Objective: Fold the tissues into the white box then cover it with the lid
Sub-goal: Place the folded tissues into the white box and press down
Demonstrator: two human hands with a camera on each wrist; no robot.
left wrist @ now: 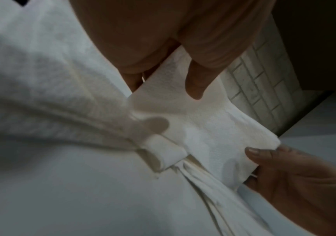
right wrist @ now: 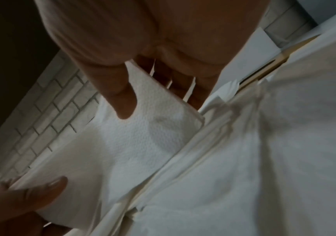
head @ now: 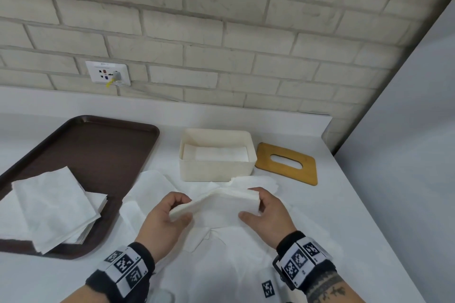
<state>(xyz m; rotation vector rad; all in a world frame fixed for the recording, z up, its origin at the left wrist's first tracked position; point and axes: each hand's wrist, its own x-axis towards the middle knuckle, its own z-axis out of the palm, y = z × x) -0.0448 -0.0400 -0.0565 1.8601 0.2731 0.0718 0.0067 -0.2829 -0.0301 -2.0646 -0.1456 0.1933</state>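
With my left hand [head: 170,214] and right hand [head: 264,211] pinching the folded tissue [head: 216,204] by its ends above the worktop's middle, I'd keep it level and lower it flat into the white box [head: 216,167].

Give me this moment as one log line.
both hands: left hand, right hand | holding folded tissue | white box open | lid beside it

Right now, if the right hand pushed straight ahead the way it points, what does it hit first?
Probably the white box: the right hand, gripping the folded tissue, points up-left toward its front wall. Depth is unclear; loose tissues lie between.
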